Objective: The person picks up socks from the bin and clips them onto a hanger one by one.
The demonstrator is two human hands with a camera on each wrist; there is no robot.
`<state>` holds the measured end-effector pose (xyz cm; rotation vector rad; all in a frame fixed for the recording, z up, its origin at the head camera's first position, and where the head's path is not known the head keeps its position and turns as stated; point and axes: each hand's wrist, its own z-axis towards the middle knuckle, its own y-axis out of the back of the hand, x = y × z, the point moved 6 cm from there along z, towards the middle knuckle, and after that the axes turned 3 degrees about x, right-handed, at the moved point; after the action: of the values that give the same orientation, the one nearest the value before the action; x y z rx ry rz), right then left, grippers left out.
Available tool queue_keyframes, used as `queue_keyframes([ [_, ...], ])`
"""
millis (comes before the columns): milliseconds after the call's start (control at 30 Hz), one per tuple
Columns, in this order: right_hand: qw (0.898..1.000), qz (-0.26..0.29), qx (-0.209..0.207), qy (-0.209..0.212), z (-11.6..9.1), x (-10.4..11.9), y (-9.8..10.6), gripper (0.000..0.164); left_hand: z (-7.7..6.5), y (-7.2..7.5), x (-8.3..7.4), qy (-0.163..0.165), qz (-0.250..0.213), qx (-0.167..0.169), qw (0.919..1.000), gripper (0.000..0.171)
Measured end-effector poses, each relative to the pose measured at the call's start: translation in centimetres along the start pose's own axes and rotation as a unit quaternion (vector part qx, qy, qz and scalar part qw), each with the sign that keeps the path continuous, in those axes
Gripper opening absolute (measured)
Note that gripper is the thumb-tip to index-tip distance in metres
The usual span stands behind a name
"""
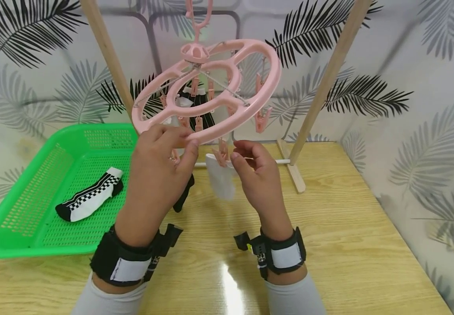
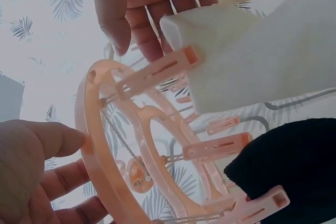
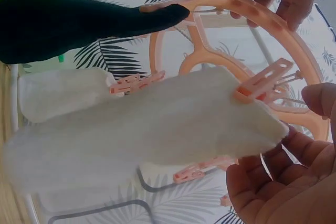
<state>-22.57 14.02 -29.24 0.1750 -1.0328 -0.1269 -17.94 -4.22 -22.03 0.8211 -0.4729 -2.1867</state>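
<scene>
A pink round clip hanger (image 1: pixel 272 89) hangs tilted, with several pegs below its ring. My left hand (image 1: pixel 152 170) holds the ring's near edge between thumb and fingers. A white sock (image 1: pixel 220 181) hangs from a pink peg (image 2: pixel 157 72) under the near rim. Right beside that peg is my right hand (image 1: pixel 262 175), its fingers loosely bent and thumb apart, fingertips at the sock's clipped corner in the right wrist view. A black sock (image 2: pixel 294 166) hangs from other pegs, mostly hidden by the left hand in the head view.
On the left, a green basket (image 1: pixel 33 251) holds a black-and-white checked sock (image 1: pixel 90 197). A wooden stand (image 1: pixel 331 70) with a white crossbar (image 1: pixel 283 161) surrounds the hanger. Behind it, a striped black sock (image 1: pixel 203 107) hangs from pegs.
</scene>
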Motion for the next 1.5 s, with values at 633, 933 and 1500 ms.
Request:
queue_keyframes([
  [633, 0.995, 0.069, -0.071, 0.024, -0.3, 0.2, 1.5, 0.022, 0.3, 0.4, 1.3, 0.004, 0.009, -0.002, 1.0, 0.032],
  [933, 0.99, 0.107, -0.074, 0.056, -0.3, 0.8, 1.7, 0.021, 1.3, 1.3, 3.4, 0.024, 0.013, 0.034, 0.9991, 0.032],
  [1500, 0.989, 0.087, -0.111, 0.046, -0.4, 0.5, 2.5, 0.022, 1.9, 2.7, 4.3, -0.003, -0.01, 0.059, 0.9982, 0.03],
])
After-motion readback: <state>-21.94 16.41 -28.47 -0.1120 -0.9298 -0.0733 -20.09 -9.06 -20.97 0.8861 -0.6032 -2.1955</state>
